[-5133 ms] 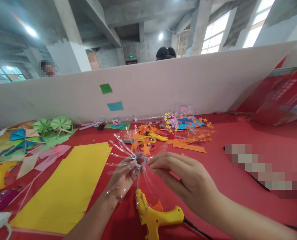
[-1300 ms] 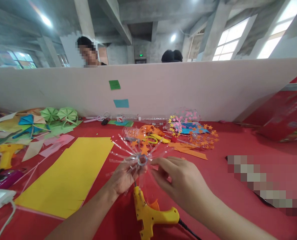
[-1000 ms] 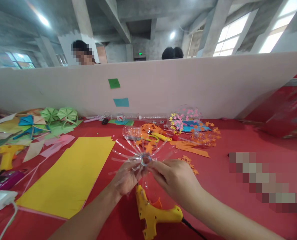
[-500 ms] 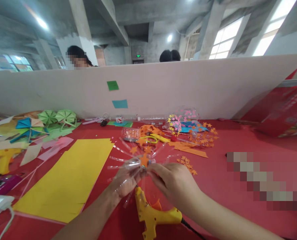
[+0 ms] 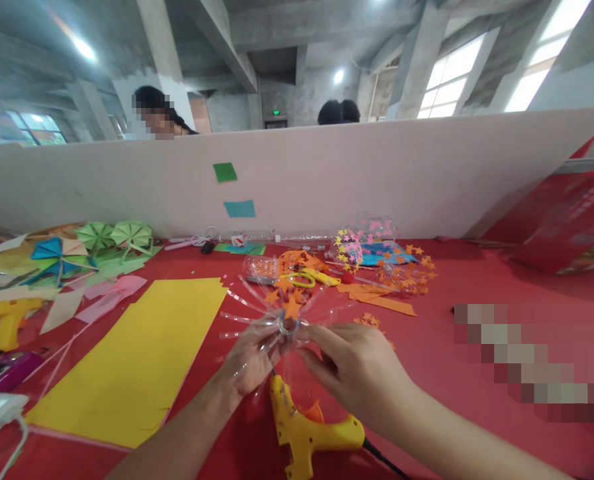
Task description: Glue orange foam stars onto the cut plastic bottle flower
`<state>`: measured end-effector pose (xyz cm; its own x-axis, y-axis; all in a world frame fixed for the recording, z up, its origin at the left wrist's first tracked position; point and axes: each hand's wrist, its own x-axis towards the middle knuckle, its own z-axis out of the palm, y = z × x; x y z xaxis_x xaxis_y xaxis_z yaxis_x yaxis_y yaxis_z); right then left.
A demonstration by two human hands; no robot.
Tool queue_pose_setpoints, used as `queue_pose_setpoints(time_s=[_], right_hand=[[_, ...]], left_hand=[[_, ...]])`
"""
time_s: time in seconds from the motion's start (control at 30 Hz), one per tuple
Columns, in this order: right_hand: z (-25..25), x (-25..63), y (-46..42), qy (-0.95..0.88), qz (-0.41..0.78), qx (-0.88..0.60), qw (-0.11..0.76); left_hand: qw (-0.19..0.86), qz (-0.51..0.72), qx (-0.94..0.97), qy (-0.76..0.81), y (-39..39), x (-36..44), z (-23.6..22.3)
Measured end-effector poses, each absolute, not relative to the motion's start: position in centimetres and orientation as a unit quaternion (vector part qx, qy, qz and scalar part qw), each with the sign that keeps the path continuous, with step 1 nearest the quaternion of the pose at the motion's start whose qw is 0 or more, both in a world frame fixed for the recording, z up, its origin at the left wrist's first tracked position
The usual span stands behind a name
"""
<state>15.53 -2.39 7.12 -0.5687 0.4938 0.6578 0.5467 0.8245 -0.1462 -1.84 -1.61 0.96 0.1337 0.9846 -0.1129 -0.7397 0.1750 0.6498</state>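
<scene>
A clear plastic bottle cut into splayed strips [image 5: 290, 325] is between my hands above the table, its round neck facing me. Orange paper stars [image 5: 291, 308] sit on some of its strips. My left hand [image 5: 251, 357] is closed around the bottle from the left. The thumb and forefinger of my right hand [image 5: 359, 360] pinch at its right side, by the neck; whether a strip lies between those fingertips is hard to see. Just below, a yellow hot glue gun [image 5: 297, 433] lies on the red table, its nozzle under the bottle.
Yellow paper sheets [image 5: 131, 360] lie to the left. Yellow-handled scissors [image 5: 301, 279], loose orange stars [image 5: 369, 320], orange paper strips [image 5: 381, 299] and star-covered plastic pieces [image 5: 371, 240] are beyond my hands. Another glue gun [image 5: 9, 320] is at far left. A white partition [image 5: 297, 173] stands behind.
The cut bottle has tilted and turned slightly, so its round neck now shows, and its stars have shifted. Both hands stay close together on it.
</scene>
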Motion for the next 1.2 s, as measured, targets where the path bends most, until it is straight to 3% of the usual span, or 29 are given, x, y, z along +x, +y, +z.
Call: queue_pose_setpoints(time_s=[0.5,0.9,1.2], right_hand=[[11.3,18.7,-2.2,-0.823,-0.012,-0.341,0.455],[11.5,18.9,-1.8,-0.83,-0.01,-0.318,0.458],[10.1,17.7,-1.7,-0.849,0.148,-0.303,0.407]], left_hand=[[0.702,0.602,0.209,0.318,-1.8,-1.8,1.8],[0.695,0.612,0.193,0.322,-1.9,-1.8,2.1],[0.696,0.608,0.198,0.327,-1.9,-1.7,2.4]])
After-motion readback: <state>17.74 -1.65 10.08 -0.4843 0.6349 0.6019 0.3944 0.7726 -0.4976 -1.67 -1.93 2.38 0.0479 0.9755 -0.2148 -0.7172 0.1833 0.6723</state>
